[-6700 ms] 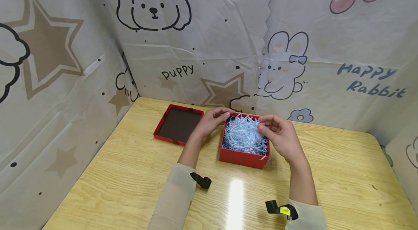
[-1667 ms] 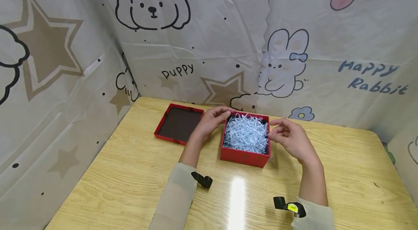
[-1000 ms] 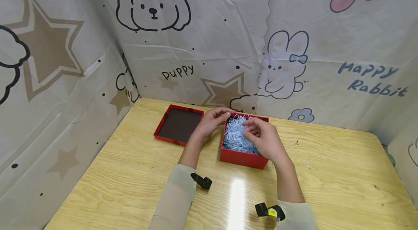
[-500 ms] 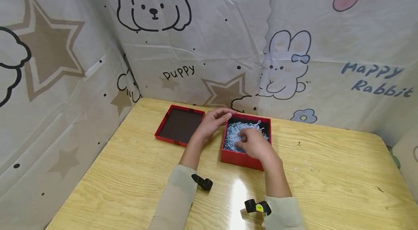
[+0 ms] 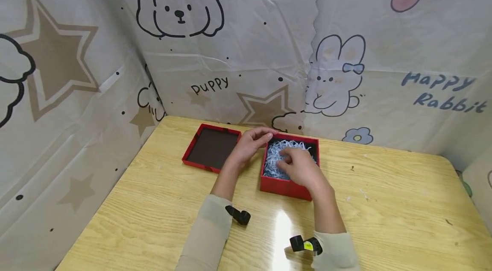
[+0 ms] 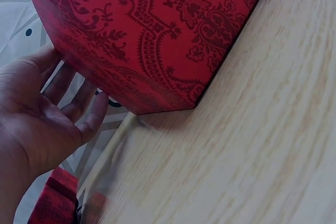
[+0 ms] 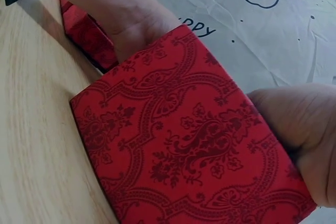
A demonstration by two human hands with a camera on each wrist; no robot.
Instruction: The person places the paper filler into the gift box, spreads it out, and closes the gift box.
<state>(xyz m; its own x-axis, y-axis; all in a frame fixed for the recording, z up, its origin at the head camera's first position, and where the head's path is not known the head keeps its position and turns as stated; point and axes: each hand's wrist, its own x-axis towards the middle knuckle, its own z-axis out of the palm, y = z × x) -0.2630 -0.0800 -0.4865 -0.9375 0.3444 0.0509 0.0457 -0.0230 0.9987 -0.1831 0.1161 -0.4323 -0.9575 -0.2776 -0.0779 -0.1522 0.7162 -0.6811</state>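
Observation:
A red patterned gift box point(image 5: 286, 187) sits uncovered on the table, with light-blue shredded paper point(image 5: 273, 165) inside. At its back left corner my left hand point(image 5: 249, 146) holds the box, thumb by the rim and fingers around the outside. In the left wrist view those fingers point(image 6: 79, 98) lie along the box's wall. My right hand point(image 5: 301, 167) reaches over the front right of the box, its curled thumb and fingers gripping into the shreds. The right wrist view shows mostly the box's outer wall point(image 7: 194, 145), which hides the shreds and the fingertips.
The red lid point(image 5: 211, 147) lies upturned left of the box, dark inside facing up. A few stray paper bits point(image 5: 363, 194) are on the wooden table point(image 5: 399, 211) to the right. A printed cloth point(image 5: 215, 57) hangs behind the table's back edge.
My right hand has moved from beside the box's right wall into the box, then slightly up. The shreds have shifted from the back right, baring dark lining. My left hand has stayed put.

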